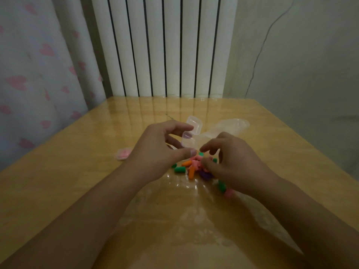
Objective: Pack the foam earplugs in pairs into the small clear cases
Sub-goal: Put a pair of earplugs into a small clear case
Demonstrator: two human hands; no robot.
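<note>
My left hand (159,150) holds a small clear case (189,135) between thumb and fingers, its lid hinged open and tilted up. Just below lies a pile of foam earplugs (191,167) in pink, orange, green and purple on the wooden table (77,181). My right hand (231,164) rests over the right side of the pile, fingers curled among the earplugs; whether it pinches one is hidden. A green earplug (221,186) and a pink one (228,193) peek out under its wrist. A shut case with pink earplugs (122,153) lies to the left of my left hand.
A clear plastic bag (229,126) lies behind the hands. A white radiator (165,45) stands past the table's far edge, with a heart-patterned curtain (38,74) on the left and a bare wall on the right.
</note>
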